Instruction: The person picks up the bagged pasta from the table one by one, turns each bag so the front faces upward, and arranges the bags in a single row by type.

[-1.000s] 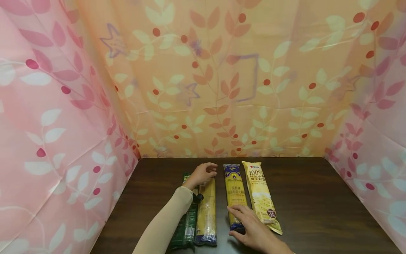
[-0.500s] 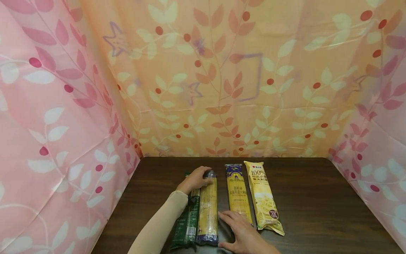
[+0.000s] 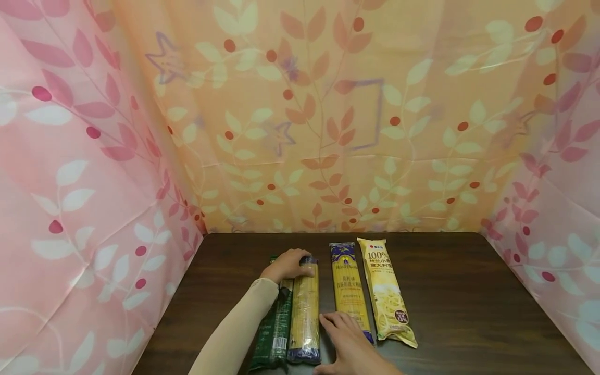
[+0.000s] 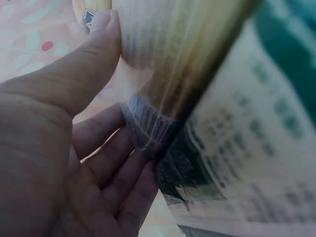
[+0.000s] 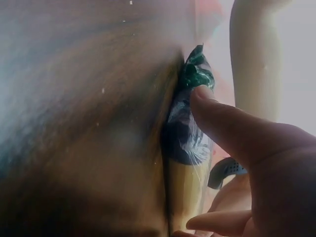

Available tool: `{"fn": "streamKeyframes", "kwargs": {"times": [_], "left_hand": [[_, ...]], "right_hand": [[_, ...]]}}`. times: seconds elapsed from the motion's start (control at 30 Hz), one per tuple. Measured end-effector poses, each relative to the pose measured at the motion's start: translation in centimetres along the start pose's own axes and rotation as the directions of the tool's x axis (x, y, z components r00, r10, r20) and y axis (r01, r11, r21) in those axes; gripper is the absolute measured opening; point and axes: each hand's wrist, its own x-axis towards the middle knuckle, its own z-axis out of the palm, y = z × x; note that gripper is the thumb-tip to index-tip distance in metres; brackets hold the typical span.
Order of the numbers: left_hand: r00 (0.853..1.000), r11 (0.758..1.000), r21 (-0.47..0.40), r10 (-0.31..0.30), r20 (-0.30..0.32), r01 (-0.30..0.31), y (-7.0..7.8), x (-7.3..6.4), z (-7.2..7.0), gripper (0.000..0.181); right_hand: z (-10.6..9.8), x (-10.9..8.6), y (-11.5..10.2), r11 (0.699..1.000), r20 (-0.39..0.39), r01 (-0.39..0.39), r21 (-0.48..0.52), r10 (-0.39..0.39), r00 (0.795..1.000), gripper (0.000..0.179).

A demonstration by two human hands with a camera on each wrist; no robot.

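Two packs lie side by side at the left: a green pack (image 3: pixel 273 333) and a yellow spaghetti pack (image 3: pixel 305 312) with dark blue ends. My left hand (image 3: pixel 287 264) holds the far end of that yellow pack; in the left wrist view its thumb (image 4: pixel 94 54) lies on one side and its fingers (image 4: pixel 111 153) curl at the blue end. My right hand (image 3: pixel 349 344) lies beside its near end, fingers extended. In the right wrist view, the right thumb (image 5: pixel 222 116) is by the wrapped end; whether it presses there I cannot tell.
Right of these lie another yellow spaghetti pack (image 3: pixel 349 286) with a blue top, partly behind my right hand, and a cream pasta bag (image 3: pixel 386 291), slightly slanted. All rest on a dark wooden table (image 3: pixel 459 302). Patterned curtains (image 3: pixel 328 114) enclose the back and sides.
My left hand has come down onto the far end of the left yellow pack. My right hand has moved left, from the right-hand yellow pack to beside the left one.
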Motion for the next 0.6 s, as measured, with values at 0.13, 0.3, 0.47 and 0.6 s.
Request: {"fn": "streamKeyframes", "kwargs": {"times": [0.13,0.3,0.47,0.6], "left_hand": [[1.0,1.0,0.027,-0.011,-0.016,0.012,0.2,0.1,0.0,0.06],[0.998,0.999,0.039,-0.027,-0.049,0.029,0.8,0.3,0.2,0.057],[0.997,0.997,0.042,-0.059,-0.057,0.062,1.2,0.5,0.6,0.059],[0.994,0.993,0.062,-0.093,-0.059,0.097,1.1,0.5,1.1,0.061]], "right_hand": [[0.4,0.4,-0.3,0.998,-0.01,0.005,-0.069,-0.006,1.0,0.105],[0.5,0.6,-0.5,0.995,-0.017,-0.027,-0.092,0.026,1.0,0.106],[0.4,0.7,-0.6,0.994,-0.012,-0.058,-0.094,0.057,0.998,0.105],[0.7,0.9,-0.8,0.993,-0.021,-0.072,-0.092,0.07,0.997,0.107]]}}
